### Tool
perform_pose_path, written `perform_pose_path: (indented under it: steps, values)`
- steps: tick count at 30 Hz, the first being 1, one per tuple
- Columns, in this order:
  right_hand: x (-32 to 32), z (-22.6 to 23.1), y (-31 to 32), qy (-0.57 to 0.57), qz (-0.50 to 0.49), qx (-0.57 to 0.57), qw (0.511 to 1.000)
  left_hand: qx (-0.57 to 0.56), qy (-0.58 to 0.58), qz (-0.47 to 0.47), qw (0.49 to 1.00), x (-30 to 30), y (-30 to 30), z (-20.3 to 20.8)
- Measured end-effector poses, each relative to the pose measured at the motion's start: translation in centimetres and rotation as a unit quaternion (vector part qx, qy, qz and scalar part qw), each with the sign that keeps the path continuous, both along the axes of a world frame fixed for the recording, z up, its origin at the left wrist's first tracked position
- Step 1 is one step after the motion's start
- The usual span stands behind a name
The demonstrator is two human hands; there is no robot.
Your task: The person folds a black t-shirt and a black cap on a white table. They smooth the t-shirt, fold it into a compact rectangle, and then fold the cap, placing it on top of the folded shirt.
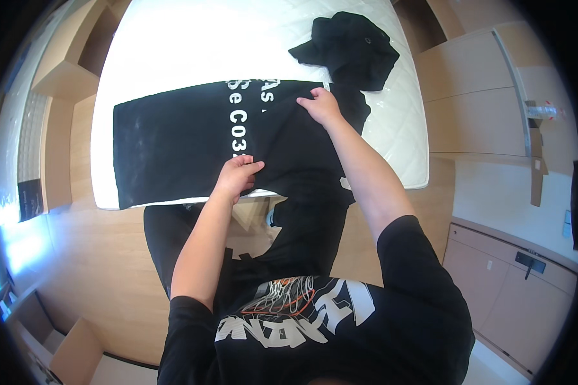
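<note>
A black T-shirt (167,141) with white lettering lies spread on the white mattress (173,38), its straight hem to the left. The right-hand part is rumpled, and some black cloth hangs over the mattress's near edge. My left hand (236,178) is closed in a pinch on the shirt's near side, just below the lettering. Farther off and to the right, my right hand (320,107) grips the cloth near the shirt's far edge, thumb towards the left. Beyond it sits a second black garment (356,51), bunched up, with a small round mark.
Light wooden shelving (70,77) stands left of the mattress, beside a plastic-wrapped item (19,147). Pale cabinets (469,96) line the right side, with a clear bottle-like object (542,111) by them. My legs are at the mattress's near edge, above a wooden floor (115,256).
</note>
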State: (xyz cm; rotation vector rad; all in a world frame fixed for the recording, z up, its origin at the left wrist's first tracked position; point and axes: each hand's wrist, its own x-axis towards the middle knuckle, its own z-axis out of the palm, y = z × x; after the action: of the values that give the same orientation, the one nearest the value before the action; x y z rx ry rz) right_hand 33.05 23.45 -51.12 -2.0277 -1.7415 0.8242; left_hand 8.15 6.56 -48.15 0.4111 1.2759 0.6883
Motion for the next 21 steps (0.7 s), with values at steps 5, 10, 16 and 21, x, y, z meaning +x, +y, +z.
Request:
perform_pose_path:
  steps: [5,10,16,21]
  values:
    - [-1.2,1.8,0.3,-0.038,0.039,-0.034,0.998,0.121,0.186,0.049,0.974,1.1,3.0,-2.0]
    - [-1.2,1.6,0.5,0.040,0.006,0.053,0.998,0.188,0.105,0.183,0.959,1.9,4.9,-1.9]
    - [-2.2,0.0,0.4,-0.060,0.027,0.145,0.987,0.136,0.127,0.158,0.970,0.3,5.2,-2.9]
    - [-2.5,-0.4,0.2,-0.040,0.020,0.153,0.987,0.151,0.106,0.164,0.969,0.3,4.4,-1.9]
